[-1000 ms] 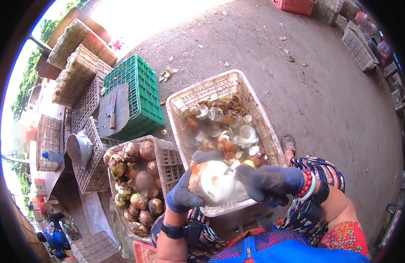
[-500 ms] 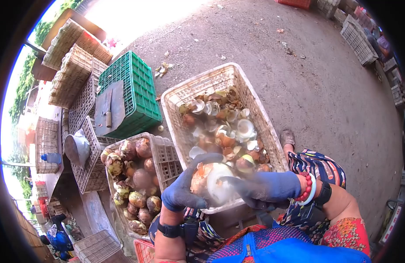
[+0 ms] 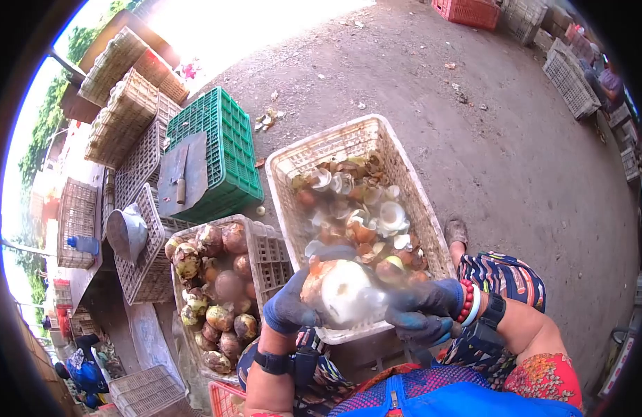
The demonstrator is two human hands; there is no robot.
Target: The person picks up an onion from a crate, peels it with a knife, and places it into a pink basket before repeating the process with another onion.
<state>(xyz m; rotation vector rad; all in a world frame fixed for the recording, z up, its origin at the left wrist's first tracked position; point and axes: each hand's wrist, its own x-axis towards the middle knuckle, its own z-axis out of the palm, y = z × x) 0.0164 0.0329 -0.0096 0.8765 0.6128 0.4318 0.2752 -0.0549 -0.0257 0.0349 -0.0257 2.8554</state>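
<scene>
— Where is the onion [image 3: 344, 287] held?
— Over the near end of the crate of peelings [image 3: 404, 198], in the gloved left hand [image 3: 288, 309]. The bulb's left side is cupped by that hand's fingers, which are opened only as wide as the bulb requires.
— And the gloved right hand [image 3: 429, 306]?
— It is placed just beside the onion, to its right, with the fingers bent inward. Whether a blade or a scrap of skin is gripped there cannot be told; the area is blurred.
— Which step is in hand?
— Peeling, by all appearances. A white face is laid bare, while brown skin is seen along the left side. Loose onion skins [image 3: 392, 217] are strewn in the crate below.
— What is called for by the next move?
— Probably the brown side should be turned toward the right hand, with the bulb steadied by the left and the white flesh spared.
— And the unpeeled onions [image 3: 220, 318]?
— They are heaped in the slatted crate [image 3: 271, 260] to the left.
</scene>
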